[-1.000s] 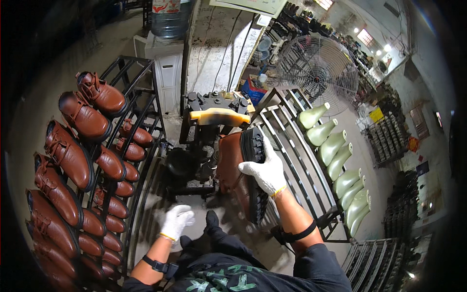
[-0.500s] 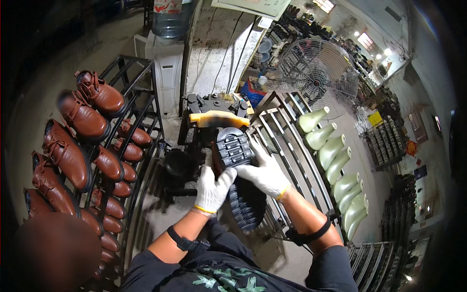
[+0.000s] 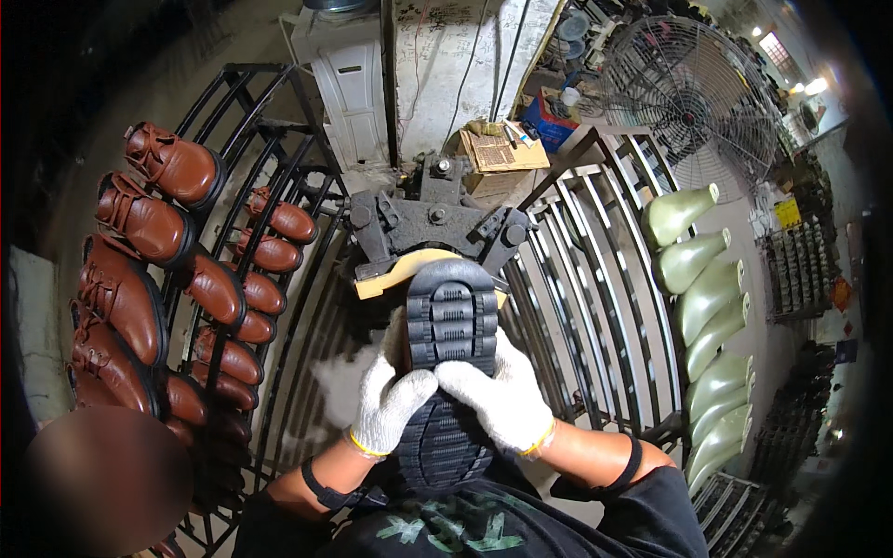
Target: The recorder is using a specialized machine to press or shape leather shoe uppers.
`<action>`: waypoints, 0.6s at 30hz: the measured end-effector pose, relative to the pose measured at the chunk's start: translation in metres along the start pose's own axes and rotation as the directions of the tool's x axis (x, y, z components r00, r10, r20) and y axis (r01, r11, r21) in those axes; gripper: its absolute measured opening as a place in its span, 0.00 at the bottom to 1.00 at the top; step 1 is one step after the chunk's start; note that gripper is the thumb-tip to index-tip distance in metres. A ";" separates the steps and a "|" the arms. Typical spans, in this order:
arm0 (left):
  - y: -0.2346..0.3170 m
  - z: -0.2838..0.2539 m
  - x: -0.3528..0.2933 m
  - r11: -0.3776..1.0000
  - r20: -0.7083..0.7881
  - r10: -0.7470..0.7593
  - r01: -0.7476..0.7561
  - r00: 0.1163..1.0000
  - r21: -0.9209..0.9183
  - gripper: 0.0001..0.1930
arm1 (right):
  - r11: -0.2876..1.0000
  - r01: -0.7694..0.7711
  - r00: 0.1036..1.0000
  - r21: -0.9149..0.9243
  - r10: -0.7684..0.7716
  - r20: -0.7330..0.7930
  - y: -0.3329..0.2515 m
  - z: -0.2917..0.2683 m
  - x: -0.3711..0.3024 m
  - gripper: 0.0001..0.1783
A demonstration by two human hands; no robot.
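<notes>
Between my hands is a shoe (image 3: 453, 325), black treaded sole facing up and one end pointing at the machine. My left hand (image 3: 386, 400), in a white knit glove, is closed on its left side, thumb pressed on the sole's middle. Gloved alike, my right hand (image 3: 507, 395) grips the right side, its thumb near the other thumb. The fingers curl underneath, mostly hidden, as is the shoe's upper. Just beyond, the shoe's far end overlaps a curved yellow pad (image 3: 402, 269) on a dark metal machine (image 3: 437, 212); whether they touch I cannot tell.
At left a black metal rack (image 3: 244, 82) bears several brown lace-up shoes (image 3: 139, 219). A right-hand rack (image 3: 609, 270) carries several pale green shoe lasts (image 3: 686, 216). Behind the machine are a cardboard box (image 3: 502, 153) and a white pillar (image 3: 446, 74); a large caged fan (image 3: 690, 116) stands far right.
My view has shifted, bringing more of the machine into sight. The shoe has swung from a slant to nearly straight and come closer to my body, both hands still gripping it.
</notes>
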State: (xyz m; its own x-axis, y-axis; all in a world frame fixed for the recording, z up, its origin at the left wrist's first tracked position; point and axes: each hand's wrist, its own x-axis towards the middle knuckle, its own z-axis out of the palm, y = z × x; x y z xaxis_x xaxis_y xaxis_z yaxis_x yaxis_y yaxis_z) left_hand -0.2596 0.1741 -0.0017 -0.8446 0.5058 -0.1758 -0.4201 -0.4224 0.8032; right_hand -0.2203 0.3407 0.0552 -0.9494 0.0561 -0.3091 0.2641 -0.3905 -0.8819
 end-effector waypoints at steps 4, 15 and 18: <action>-0.010 -0.014 -0.010 0.998 -0.021 -0.065 0.065 0.998 0.009 0.40 | 0.985 0.128 0.989 -0.111 -0.136 -0.065 0.026 0.005 -0.020 0.31; -0.030 -0.032 -0.049 0.949 0.053 -0.050 0.031 0.997 0.312 0.12 | 0.894 0.208 0.889 -0.397 -0.342 -0.304 0.101 0.017 -0.059 0.14; -0.036 -0.035 -0.052 0.954 0.082 -0.007 -0.018 0.997 0.300 0.12 | 0.823 0.279 0.840 -0.495 -0.459 -0.289 0.103 0.023 -0.058 0.14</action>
State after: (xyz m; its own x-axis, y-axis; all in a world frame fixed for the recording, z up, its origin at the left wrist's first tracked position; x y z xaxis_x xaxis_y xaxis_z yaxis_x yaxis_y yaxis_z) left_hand -0.2122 0.1368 -0.0415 -0.8112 0.5692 -0.1342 -0.2862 -0.1862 0.9399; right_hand -0.1423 0.2760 -0.0101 -0.8697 0.4919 0.0418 0.0367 0.1488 -0.9882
